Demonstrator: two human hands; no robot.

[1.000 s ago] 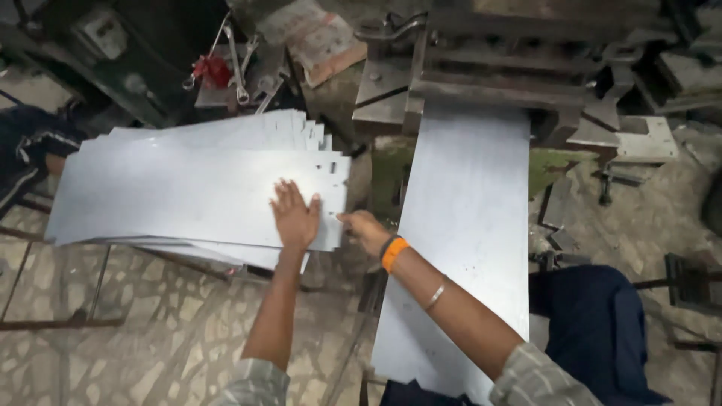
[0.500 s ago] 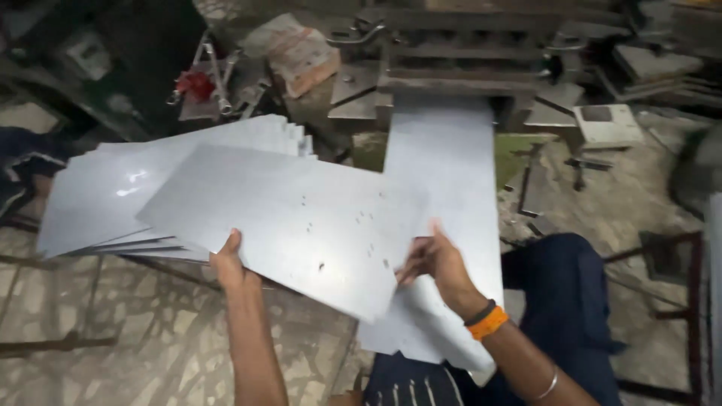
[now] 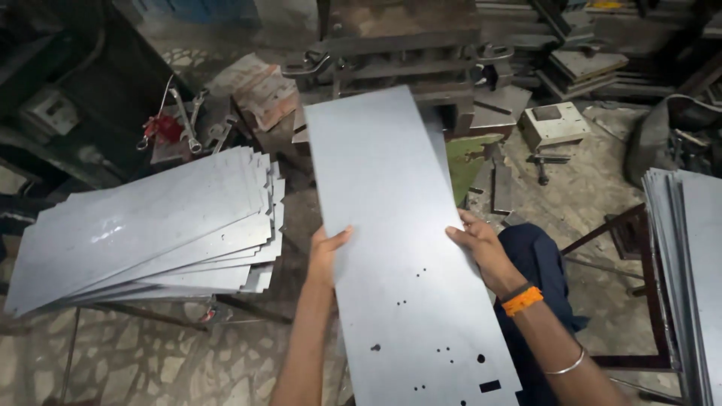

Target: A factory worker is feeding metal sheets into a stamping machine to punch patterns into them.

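While gripping its edges, left hand [image 3: 325,252] and right hand [image 3: 481,244] hold a metal sheet [image 3: 398,248].

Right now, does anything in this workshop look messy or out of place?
The stack of metal sheets on the left is fanned out, its edges uneven. Both hands, left hand and right hand, grip a long punched sheet by its edges.

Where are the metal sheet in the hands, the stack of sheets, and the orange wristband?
metal sheet [image 3: 391,225], head view, bare middle of its face.
stack of sheets [image 3: 150,222], head view, top sheet's middle.
orange wristband [image 3: 522,301], head view, band's outer side on the right wrist.
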